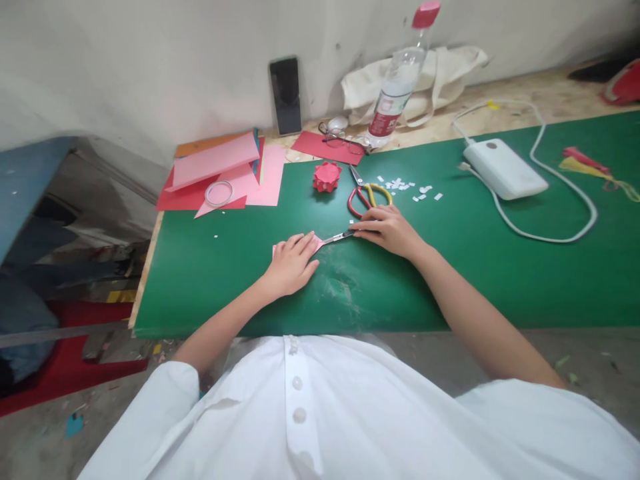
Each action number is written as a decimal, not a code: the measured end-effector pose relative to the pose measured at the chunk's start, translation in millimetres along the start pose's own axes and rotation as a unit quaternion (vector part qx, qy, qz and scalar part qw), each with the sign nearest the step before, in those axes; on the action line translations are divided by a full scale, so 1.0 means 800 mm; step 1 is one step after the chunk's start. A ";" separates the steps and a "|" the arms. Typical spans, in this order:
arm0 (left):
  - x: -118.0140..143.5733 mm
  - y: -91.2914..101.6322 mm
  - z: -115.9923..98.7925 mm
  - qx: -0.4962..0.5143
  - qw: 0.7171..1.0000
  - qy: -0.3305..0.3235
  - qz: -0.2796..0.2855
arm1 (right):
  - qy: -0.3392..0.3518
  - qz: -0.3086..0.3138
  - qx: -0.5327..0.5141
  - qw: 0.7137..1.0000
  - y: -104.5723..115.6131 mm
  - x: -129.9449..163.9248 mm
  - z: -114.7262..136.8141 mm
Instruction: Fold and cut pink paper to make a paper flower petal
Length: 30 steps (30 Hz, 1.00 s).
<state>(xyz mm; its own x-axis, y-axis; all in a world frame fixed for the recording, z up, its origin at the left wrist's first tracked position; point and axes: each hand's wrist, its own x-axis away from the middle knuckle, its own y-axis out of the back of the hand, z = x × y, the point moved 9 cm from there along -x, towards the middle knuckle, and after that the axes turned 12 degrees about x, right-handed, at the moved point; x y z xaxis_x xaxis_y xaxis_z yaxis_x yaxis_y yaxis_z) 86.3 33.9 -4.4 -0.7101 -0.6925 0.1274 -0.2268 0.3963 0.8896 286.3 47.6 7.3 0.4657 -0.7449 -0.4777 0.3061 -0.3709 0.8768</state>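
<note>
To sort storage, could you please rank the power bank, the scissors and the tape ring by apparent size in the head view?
1. White power bank, largest.
2. Red-and-yellow scissors, smaller.
3. Clear tape ring, smallest.
All lie about equally far away, so the order seems safe.

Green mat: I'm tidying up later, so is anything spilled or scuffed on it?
Yes. Small white paper scraps lie scattered beside the scissors, and a pale scuffed smear marks the green mat just below the left hand and right hand.
</note>
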 end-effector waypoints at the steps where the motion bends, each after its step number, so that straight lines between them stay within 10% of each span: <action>1: -0.002 0.006 0.002 -0.014 1.000 -0.024 0.000 | -0.007 0.008 -0.008 1.000 -0.003 0.001 -0.001; 7: -0.004 0.005 0.019 -0.036 0.993 -0.110 0.037 | -0.036 0.033 -0.032 0.998 -0.012 0.004 -0.009; 30: -0.008 -0.003 0.021 -0.045 0.992 -0.118 0.028 | -0.059 0.033 -0.117 0.991 -0.002 0.010 0.010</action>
<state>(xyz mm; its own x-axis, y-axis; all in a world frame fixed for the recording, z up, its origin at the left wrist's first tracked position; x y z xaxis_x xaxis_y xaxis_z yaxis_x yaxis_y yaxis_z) 80.0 47.4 -14.7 -0.8587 -0.5061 0.0811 -0.1296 0.3675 0.9209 282.9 37.6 2.3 0.3951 -0.8279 -0.3980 0.4685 -0.1910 0.8626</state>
